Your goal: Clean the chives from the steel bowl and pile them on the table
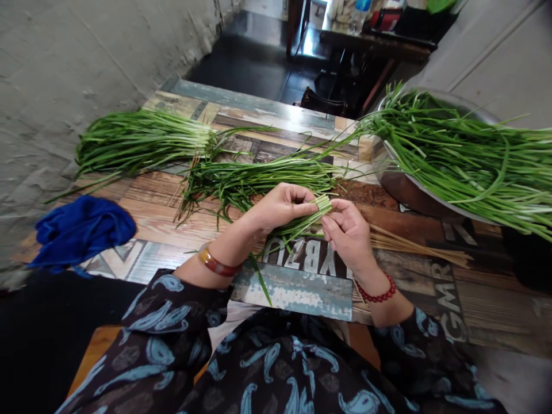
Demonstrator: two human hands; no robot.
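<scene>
The left hand (290,208) pinches a small bunch of chives (318,208) near its cut ends, fingers closed on it. The right hand (348,233) has its fingers bent and nearly closed at the same ends, thumb against them; whether it grips any stalk I cannot tell. The bunch is above the table's (414,276) near edge, around the middle. Just beyond lies 1 loose pile of chives (263,175); 1 bigger pile (146,138) sits toward the far left corner, and 1 metal bowl (409,192) heaped with chives stands at the right edge. Thin sticks (422,244) lie right of the hands, and 1 blue cloth (86,230) at the left edge.
</scene>
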